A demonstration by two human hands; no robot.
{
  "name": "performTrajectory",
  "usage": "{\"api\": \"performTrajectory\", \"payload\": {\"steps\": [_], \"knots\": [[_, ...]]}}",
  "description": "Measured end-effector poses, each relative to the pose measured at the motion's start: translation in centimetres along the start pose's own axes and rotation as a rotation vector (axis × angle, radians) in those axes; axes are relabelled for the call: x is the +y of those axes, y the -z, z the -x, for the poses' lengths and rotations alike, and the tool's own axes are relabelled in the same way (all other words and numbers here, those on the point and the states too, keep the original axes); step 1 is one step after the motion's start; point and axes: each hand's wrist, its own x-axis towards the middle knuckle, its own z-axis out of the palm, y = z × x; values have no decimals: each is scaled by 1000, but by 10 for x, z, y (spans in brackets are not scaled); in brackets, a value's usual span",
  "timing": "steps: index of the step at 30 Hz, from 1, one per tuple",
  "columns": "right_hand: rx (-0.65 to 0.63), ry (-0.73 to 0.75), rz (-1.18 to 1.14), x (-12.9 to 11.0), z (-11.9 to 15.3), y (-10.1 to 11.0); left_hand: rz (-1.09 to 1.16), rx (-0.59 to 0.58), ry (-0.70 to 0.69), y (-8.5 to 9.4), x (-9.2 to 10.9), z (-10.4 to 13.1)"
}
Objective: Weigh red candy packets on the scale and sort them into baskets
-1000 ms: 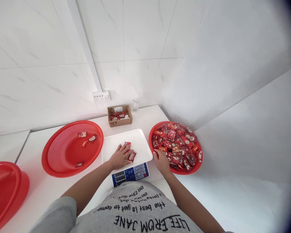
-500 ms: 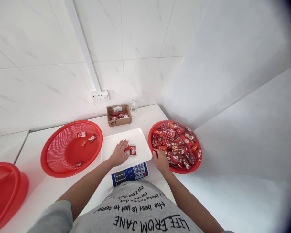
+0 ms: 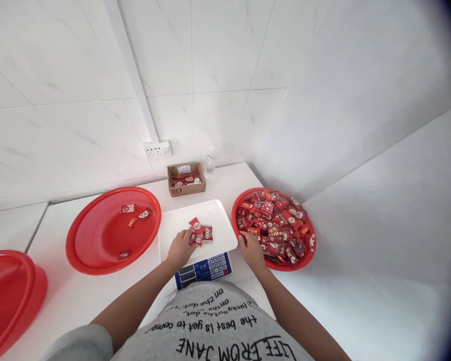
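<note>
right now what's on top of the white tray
A few red packets lie bunched on the white tray, with the left hand at the bunch's left side. Anything under that hand, or under the overlapping packets, is covered.

White tiles with grey veining face the back wall [image 3: 225, 50]; a pale trunking strip [image 3: 131, 65] slants down it to a socket panel [image 3: 157, 149]; a white desk [image 3: 229, 185] stands below; a smooth wall [image 3: 379, 75] rises at right, softly lit.

The head camera looks forward and down at both hands [image 3: 179, 249].
</note>
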Motion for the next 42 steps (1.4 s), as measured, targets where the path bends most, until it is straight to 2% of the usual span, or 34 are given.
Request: {"api": "performTrajectory", "payload": {"steps": [5,10,18,22,26,30,33,38,42], "knots": [[24,25,1,1,1,-2,-46,-19,105,-1,13,-4],[35,28,-1,2,1,-2,-68,-52,115,-2,19,-9],[37,33,1,2,0,-1,-65,-24,-44,7,-12,-12],[34,28,-4,1,1,-1,-9,3,-31,10,-16,-17],[26,25,0,0,1,0,64,74,-80,0,-11,-18],[27,24,7,1,0,-1,14,142,-187,-13,-1,-20],[32,26,8,2,0,-2,-75,110,-210,-18,10,-25],[34,36,-5,1,0,0,-153,-23,-176,-24,24,-35],[29,27,7,-1,0,1,-134,1,-91,-30,26,-34]]}}
